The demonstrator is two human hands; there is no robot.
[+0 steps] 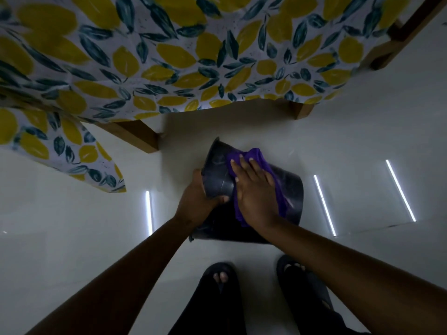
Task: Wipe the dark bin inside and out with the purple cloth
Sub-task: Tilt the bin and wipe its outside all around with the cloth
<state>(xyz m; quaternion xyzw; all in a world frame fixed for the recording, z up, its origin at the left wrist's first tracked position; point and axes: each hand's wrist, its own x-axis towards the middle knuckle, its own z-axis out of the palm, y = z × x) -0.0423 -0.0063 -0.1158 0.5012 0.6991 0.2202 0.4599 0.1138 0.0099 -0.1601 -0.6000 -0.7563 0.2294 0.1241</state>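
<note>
The dark bin (291, 189) lies on its side, held low over the white floor in front of my feet. My left hand (198, 198) grips its flared rim end (216, 174) from the left, thumb on the outside. The purple cloth (254, 157) is spread over the bin's outer wall. My right hand (254, 189) lies flat on the cloth with fingers stretched, pressing it against the bin. Part of the cloth hangs down under my right palm. The bin's inside is hidden from this angle.
A table with wooden legs (137, 137) and a lemon-print tablecloth (169, 56) stands just beyond the bin, its cloth corner hanging at the left. The glossy white floor (72, 238) reflects strip lights. My sandalled feet (221, 276) are right below the bin.
</note>
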